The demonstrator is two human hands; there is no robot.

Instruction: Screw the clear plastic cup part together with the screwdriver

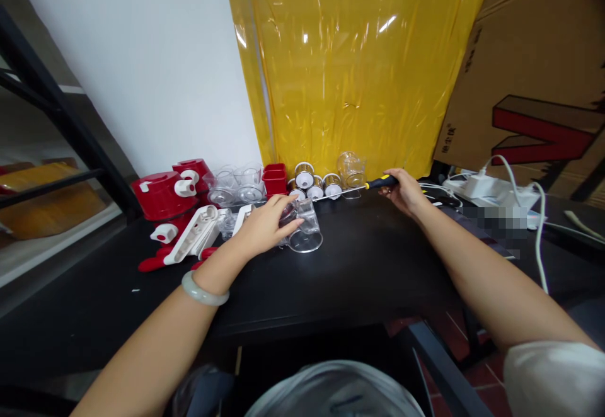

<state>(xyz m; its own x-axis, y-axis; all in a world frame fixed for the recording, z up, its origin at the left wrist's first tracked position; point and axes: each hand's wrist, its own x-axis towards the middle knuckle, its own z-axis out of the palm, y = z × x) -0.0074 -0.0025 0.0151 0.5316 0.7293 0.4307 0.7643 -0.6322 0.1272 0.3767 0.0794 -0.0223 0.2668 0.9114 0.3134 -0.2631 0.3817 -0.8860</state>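
My left hand [267, 225], with a pale bangle on its wrist, grips a clear plastic housing [307, 231] with a round flared end, over the black table. My right hand [404, 193] is closed around the black and yellow handle of a screwdriver [382, 182]. The screwdriver's shaft points left and its tip end reaches the clear housing; exactly where the tip sits cannot be made out. Just behind the left hand, several drums with white ends [304, 176] are stacked.
Red plastic bodies [165, 193] with white knobs and white handle arms [193, 234] lie at the left. Clear parts [236, 187] and red cups [275, 179] line the back. Chargers and white cables [491, 187] occupy the right. A bag-lined bin [331, 392] stands below the front edge.
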